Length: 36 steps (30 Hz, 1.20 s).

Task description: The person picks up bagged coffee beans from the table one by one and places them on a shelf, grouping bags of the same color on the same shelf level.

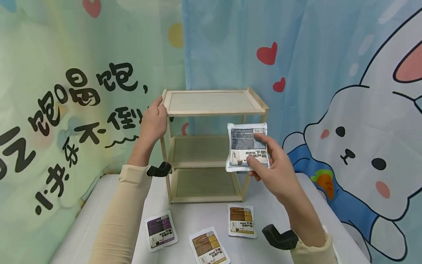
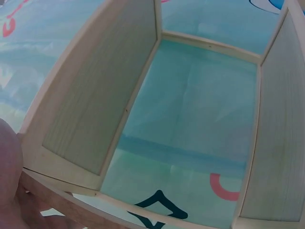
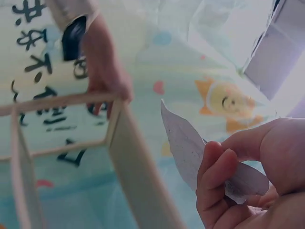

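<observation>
A small three-tier wooden shelf (image 1: pixel 211 113) stands on a white-covered table. My left hand (image 1: pixel 154 121) grips its upper left corner; at the edge of the left wrist view, that hand (image 2: pixel 9 176) is partly cut off, with fingers around the wooden frame. My right hand (image 1: pixel 275 165) pinches a silver-white packet (image 1: pixel 242 141) with a grey-blue label, held up in front of the shelf's right side. Seen edge-on in the right wrist view, the packet (image 3: pixel 178 138) sits between thumb and fingers, apart from the shelf.
On the white table (image 1: pixel 184 220) before the shelf lie a purple-labelled packet (image 1: pixel 161 231) and two brown-labelled packets, one at the front (image 1: pixel 209 247) and one farther right (image 1: pixel 241 220). Printed curtains (image 1: pixel 227 47) hang behind and at both sides.
</observation>
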Available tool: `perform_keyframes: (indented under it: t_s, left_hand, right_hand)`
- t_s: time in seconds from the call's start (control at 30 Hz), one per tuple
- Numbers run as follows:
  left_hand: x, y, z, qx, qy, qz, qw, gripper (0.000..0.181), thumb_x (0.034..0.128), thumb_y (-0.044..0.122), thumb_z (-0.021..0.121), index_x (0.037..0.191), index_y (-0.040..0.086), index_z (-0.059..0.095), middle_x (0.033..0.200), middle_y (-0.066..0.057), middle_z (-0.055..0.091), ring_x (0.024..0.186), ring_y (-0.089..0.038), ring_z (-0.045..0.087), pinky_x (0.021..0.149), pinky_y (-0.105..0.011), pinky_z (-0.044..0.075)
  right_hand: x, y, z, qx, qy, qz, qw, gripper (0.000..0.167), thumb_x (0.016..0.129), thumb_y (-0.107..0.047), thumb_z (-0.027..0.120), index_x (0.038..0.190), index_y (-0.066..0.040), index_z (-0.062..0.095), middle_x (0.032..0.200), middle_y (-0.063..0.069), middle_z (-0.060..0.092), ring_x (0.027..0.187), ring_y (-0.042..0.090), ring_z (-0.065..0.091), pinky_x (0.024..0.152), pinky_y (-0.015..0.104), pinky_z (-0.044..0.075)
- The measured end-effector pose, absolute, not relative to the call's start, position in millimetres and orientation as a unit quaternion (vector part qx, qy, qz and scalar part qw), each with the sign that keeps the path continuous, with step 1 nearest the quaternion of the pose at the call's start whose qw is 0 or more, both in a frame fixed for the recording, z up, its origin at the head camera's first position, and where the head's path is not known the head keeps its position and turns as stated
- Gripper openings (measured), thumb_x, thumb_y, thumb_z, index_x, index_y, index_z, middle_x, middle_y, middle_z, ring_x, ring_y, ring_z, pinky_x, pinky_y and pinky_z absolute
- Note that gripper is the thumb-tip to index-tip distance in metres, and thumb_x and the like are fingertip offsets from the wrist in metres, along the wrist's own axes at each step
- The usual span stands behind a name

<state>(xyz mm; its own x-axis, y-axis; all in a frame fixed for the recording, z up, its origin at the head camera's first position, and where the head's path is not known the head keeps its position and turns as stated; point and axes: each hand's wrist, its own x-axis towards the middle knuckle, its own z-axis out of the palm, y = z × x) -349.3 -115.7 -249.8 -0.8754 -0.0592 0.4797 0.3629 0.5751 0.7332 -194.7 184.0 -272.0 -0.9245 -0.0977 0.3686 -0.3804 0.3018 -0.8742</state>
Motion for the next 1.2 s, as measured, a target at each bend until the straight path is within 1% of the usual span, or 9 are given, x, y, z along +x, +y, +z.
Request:
perform_keyframes:
  t_s: [0.1,0.2,0.47,0.6,0.8,1.0,1.07,1.2]
  left_hand:
    - [-350,-116,-249,-0.086,-0.857,-0.452,0.232,0.054,0.1030,0.029,0.024,0.152,0.008,0.034,0.146,-0.017,0.044,0.130,-0.030,0.044,0.102,-0.049,0.037]
    - [-349,-117,-249,-0.083,-0.857,-0.454,0.231,0.054,0.1032,0.029,0.024,0.152,0.008,0.033,0.147,-0.016,0.043,0.131,-0.030,0.043,0.103,-0.049,0.036]
    - [-351,-117,-251,-0.082,-0.855,-0.459,0.228,0.054,0.1030,0.029,0.024,0.152,0.009,0.033,0.146,-0.016,0.043,0.130,-0.029,0.044,0.102,-0.049,0.037]
    - [-353,-117,-250,-0.082,-0.855,-0.457,0.232,0.054,0.1034,0.030,0.024,0.152,0.009,0.034,0.146,-0.016,0.044,0.129,-0.030,0.045,0.101,-0.050,0.038]
    - [-353,-115,-249,-0.069,-0.856,-0.461,0.223,0.054,0.1030,0.030,0.024,0.153,0.010,0.032,0.149,-0.015,0.040,0.133,-0.029,0.041,0.104,-0.049,0.036]
    - [-352,-114,-250,-0.076,-0.859,-0.452,0.228,0.053,0.1033,0.029,0.025,0.152,0.009,0.033,0.147,-0.016,0.042,0.131,-0.031,0.042,0.102,-0.050,0.036]
    - [-352,-113,-250,-0.075,-0.859,-0.453,0.225,0.053,0.1034,0.029,0.025,0.152,0.009,0.033,0.148,-0.016,0.041,0.131,-0.031,0.043,0.102,-0.050,0.037]
    - [-352,-113,-249,-0.073,-0.861,-0.450,0.227,0.054,0.1034,0.031,0.023,0.152,0.010,0.033,0.148,-0.016,0.041,0.131,-0.031,0.043,0.102,-0.049,0.036]
  right_hand:
    - [-201,171,-254,0.175,-0.789,0.576,0.124,0.064,0.095,-0.004,0.059,0.151,-0.010,0.028,0.131,0.016,0.043,0.065,0.027,0.057,0.055,0.025,0.049]
    - [-211,158,-236,0.185,-0.784,0.580,0.120,0.064,0.095,-0.004,0.059,0.151,-0.009,0.029,0.132,0.014,0.043,0.064,0.024,0.057,0.055,0.026,0.049]
    - [-249,127,-200,0.178,-0.783,0.588,0.095,0.063,0.095,-0.009,0.060,0.151,-0.011,0.030,0.128,0.012,0.046,0.065,0.022,0.059,0.059,0.029,0.049]
    - [-271,110,-181,0.169,-0.782,0.593,0.086,0.062,0.095,-0.010,0.061,0.150,-0.010,0.031,0.123,0.014,0.049,0.066,0.022,0.059,0.061,0.030,0.048]
    - [-305,90,-162,0.151,-0.781,0.604,0.053,0.061,0.095,-0.009,0.060,0.149,-0.009,0.032,0.119,0.014,0.052,0.068,0.022,0.059,0.063,0.028,0.048]
    - [-334,80,-148,0.133,-0.793,0.594,0.031,0.061,0.096,-0.010,0.061,0.149,-0.008,0.032,0.117,0.014,0.056,0.068,0.019,0.060,0.074,0.033,0.051]
    - [-341,76,-145,0.126,-0.794,0.595,0.018,0.061,0.096,-0.011,0.060,0.150,-0.007,0.032,0.117,0.014,0.057,0.067,0.018,0.059,0.073,0.031,0.050]
    - [-353,69,-145,0.121,-0.784,0.608,-0.004,0.059,0.096,-0.009,0.060,0.148,-0.004,0.032,0.115,0.017,0.058,0.067,0.017,0.057,0.065,0.025,0.048]
